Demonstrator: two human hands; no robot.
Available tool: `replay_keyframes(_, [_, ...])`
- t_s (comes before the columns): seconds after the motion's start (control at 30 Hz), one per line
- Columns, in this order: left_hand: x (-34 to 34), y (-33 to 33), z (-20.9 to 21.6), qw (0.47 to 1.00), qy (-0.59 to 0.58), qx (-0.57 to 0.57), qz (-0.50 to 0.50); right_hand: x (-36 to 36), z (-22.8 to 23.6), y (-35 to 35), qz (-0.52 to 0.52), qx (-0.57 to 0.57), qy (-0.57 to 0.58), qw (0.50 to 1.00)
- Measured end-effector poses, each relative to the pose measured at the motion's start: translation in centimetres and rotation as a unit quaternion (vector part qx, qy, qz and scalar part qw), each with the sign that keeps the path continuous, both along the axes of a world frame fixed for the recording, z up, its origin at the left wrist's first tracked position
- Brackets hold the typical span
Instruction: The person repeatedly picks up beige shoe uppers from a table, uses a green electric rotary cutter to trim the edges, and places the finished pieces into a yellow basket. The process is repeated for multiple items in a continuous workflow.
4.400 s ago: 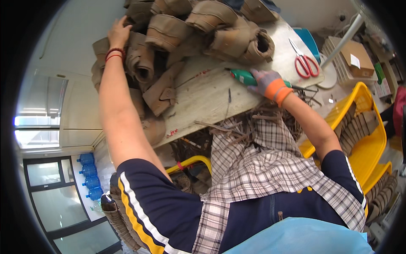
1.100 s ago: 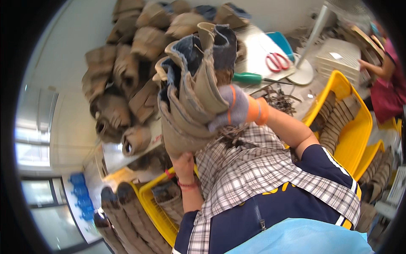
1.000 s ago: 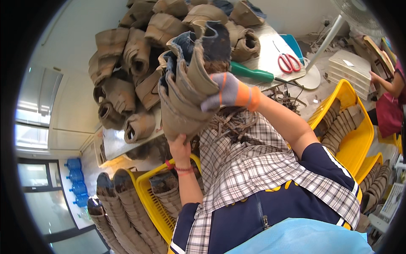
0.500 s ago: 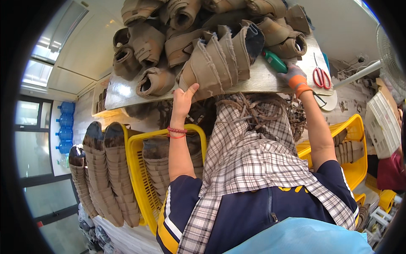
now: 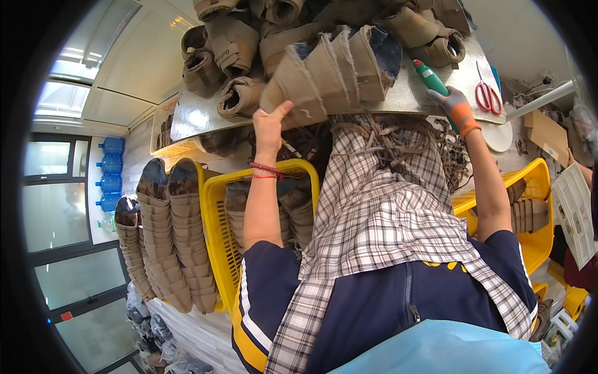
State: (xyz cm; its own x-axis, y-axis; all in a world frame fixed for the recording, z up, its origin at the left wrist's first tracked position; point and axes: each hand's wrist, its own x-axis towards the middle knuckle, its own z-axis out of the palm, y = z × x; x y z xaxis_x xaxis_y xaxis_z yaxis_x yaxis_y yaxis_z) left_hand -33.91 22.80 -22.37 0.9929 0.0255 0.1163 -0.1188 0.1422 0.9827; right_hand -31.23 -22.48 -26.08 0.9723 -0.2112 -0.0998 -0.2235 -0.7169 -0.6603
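While thumb and fingers of left hand [image 5: 271, 128] clamp nested stack of brown pieces [image 5: 325, 80] at near edge of table [image 5: 194, 115], gloved right hand [image 5: 456, 105] closes round green-handled tool [image 5: 428, 75] over table's right part. Change from second earlier: right hand off stack, stack lowered to table, left hand alone steadying it.

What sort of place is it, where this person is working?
Probably a small workshop or production room. Brown curved pieces are piled on the worktable, more stand in nested stacks by a yellow basket, and the gloved right hand is on a green tool near red-handled scissors.
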Motion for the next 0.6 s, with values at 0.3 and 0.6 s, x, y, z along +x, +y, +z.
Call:
replay_keyframes(0.3, [-4.1, 6.5, 7.1, 0.968, -0.021, -0.224, 0.11, -7.4, 0.1, -0.3, -0.027, -0.022, -0.052, 0.998])
replay_keyframes(0.6, [-5.1, 4.6, 13.3, 0.854, 0.028, -0.494, -0.159, -11.8, 7.9, 4.9, 0.111, -0.102, -0.413, 0.898])
